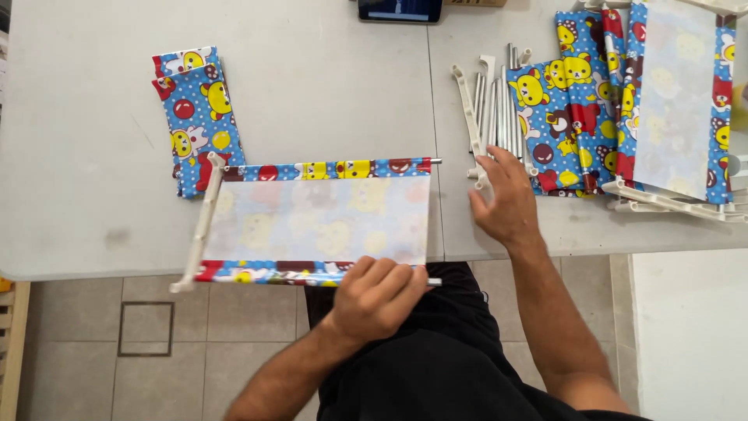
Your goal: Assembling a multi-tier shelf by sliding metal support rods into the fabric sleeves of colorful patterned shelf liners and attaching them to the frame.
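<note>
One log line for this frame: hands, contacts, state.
left hand: grips fabric shelf panel near rod end | right hand: on white plastic bracket by metal rods

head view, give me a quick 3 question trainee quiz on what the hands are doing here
1. True or false: the left hand grips the near rod of the fabric panel.
2. What does the right hand rest on? A) the white plastic bars B) the tablet C) the folded fabric
3. At which end of the panel is a white end bar already fitted?

Key: 1 true; 2 A; 3 the left end, as seen in the picture.
</note>
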